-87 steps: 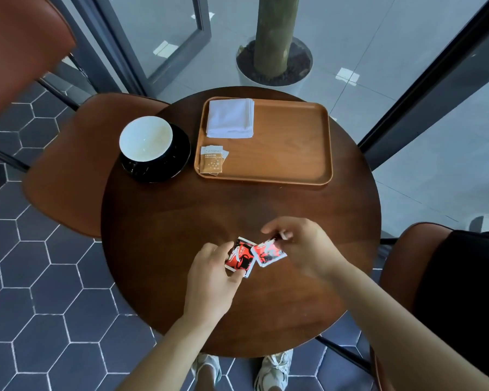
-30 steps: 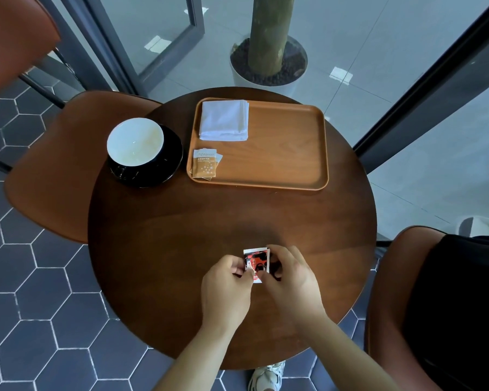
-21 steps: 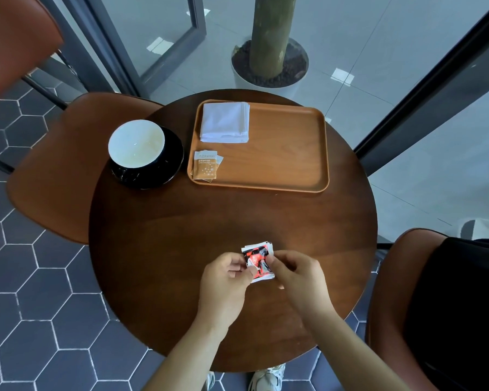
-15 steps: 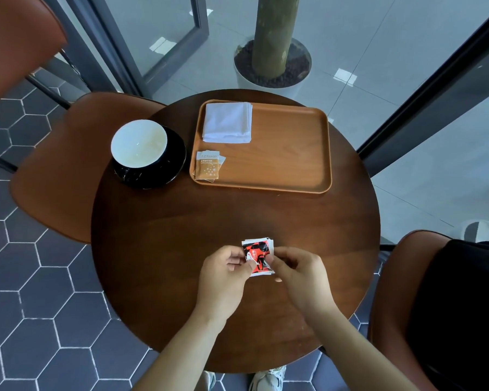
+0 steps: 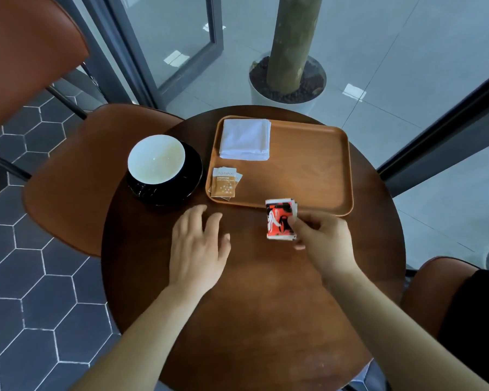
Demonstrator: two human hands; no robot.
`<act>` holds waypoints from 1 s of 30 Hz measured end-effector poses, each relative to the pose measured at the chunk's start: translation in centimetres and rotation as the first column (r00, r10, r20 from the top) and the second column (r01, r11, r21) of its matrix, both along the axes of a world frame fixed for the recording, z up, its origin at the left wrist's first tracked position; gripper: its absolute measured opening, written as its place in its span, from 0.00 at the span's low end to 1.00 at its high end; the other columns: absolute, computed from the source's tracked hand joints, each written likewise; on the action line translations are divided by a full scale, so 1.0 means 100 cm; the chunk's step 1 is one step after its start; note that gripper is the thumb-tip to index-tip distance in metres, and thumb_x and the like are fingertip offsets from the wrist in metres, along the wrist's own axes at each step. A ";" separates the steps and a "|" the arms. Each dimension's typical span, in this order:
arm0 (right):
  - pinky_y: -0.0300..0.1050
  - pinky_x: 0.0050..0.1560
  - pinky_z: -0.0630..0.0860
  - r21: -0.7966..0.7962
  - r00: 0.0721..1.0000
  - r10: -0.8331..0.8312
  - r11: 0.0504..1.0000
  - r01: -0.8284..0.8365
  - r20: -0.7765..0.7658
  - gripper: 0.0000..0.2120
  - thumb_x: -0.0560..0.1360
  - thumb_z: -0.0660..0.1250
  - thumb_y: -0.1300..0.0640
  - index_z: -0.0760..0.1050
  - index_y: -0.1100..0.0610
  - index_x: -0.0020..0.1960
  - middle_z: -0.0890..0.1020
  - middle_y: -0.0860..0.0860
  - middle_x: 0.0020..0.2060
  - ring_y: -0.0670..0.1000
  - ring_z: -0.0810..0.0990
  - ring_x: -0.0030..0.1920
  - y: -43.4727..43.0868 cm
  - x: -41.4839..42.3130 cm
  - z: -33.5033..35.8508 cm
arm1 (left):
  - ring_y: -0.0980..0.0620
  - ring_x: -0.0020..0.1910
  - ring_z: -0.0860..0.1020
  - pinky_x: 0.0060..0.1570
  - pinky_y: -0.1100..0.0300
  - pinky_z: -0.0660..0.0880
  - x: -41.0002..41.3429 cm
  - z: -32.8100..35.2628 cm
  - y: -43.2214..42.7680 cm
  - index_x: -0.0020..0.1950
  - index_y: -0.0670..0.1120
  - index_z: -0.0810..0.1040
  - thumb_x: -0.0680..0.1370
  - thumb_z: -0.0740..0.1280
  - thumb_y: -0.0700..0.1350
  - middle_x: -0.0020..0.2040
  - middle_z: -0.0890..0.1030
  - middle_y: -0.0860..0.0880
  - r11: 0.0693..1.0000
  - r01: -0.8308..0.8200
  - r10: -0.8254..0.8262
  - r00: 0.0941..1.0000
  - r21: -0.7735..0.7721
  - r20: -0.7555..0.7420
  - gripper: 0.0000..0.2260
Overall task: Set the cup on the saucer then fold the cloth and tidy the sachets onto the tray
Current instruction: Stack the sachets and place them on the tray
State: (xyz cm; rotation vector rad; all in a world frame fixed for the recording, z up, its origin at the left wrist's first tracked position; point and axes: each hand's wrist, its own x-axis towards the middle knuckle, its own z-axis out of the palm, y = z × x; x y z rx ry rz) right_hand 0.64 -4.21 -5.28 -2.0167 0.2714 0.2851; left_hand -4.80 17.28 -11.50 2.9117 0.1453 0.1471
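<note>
both hands have parted since a moment ago: the left hand (image 5: 198, 249) has let go of the red sachets (image 5: 278, 221), and the right hand (image 5: 322, 241) alone has carried them up to the near edge of the tray (image 5: 308, 170). the round dark wooden table (image 5: 251, 306) bears the tray on its far side. just left of the tray, the black saucer (image 5: 194, 179) holds the white cup (image 5: 156, 159), upright. the folded white cloth (image 5: 244, 139) lies in the tray's far left corner, and the brown sachets (image 5: 223, 184) lie stacked in its near left corner. the red sachets, a small stack, overlap the tray's near rim, pinched at their right edge between the right thumb and fingers. the left hand is palm down over the table near the tray's near left corner, fingers straight and spread, holding nothing.
</note>
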 end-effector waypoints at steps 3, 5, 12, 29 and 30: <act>0.52 0.39 0.81 -0.042 1.000 0.002 0.999 -0.001 0.025 0.14 0.76 0.70 0.54 0.82 0.44 0.32 0.85 0.52 0.32 0.58 0.84 0.35 0.016 0.036 0.007 | 0.38 0.69 0.71 0.69 0.40 0.67 0.000 -0.015 0.005 0.66 0.43 0.77 0.80 0.65 0.50 0.67 0.74 0.38 1.000 0.023 -0.023 1.000 0.011 0.015 0.18; 0.52 0.38 0.80 -0.069 0.999 0.002 0.998 0.000 0.033 0.10 0.76 0.70 0.55 0.82 0.47 0.36 0.84 0.50 0.32 0.57 0.83 0.35 0.026 0.059 0.008 | 0.39 0.69 0.70 0.70 0.41 0.66 -0.001 -0.020 0.007 0.66 0.44 0.77 0.79 0.63 0.51 0.68 0.75 0.39 1.000 0.018 -0.017 0.999 -0.006 0.043 0.18; 0.43 0.34 0.76 -0.211 0.998 0.017 0.977 -0.028 -0.053 0.07 0.75 0.70 0.54 0.84 0.52 0.51 0.85 0.50 0.37 0.54 0.83 0.37 0.056 0.096 -0.012 | 0.41 0.69 0.70 0.70 0.43 0.66 0.000 -0.024 0.009 0.65 0.46 0.78 0.78 0.64 0.53 0.67 0.76 0.42 0.999 0.011 -0.009 0.997 -0.032 0.072 0.18; 0.53 0.48 0.80 -0.503 0.987 0.115 0.850 -0.154 -0.108 0.13 0.74 0.68 0.52 0.74 0.57 0.55 0.83 0.52 0.47 0.57 0.81 0.47 0.070 0.096 -0.021 | 0.41 0.70 0.70 0.72 0.43 0.63 0.001 -0.032 0.010 0.65 0.47 0.77 0.78 0.64 0.53 0.68 0.75 0.42 0.998 0.016 -0.010 0.996 -0.063 0.092 0.18; 0.52 0.47 0.80 -0.504 0.987 0.116 0.849 -0.156 -0.110 0.13 0.74 0.68 0.52 0.74 0.57 0.55 0.83 0.52 0.47 0.57 0.80 0.47 0.069 0.095 -0.020 | 0.41 0.71 0.70 0.72 0.44 0.63 0.000 -0.033 0.010 0.65 0.47 0.77 0.78 0.64 0.53 0.68 0.75 0.42 0.998 0.016 -0.010 0.996 -0.068 0.094 0.18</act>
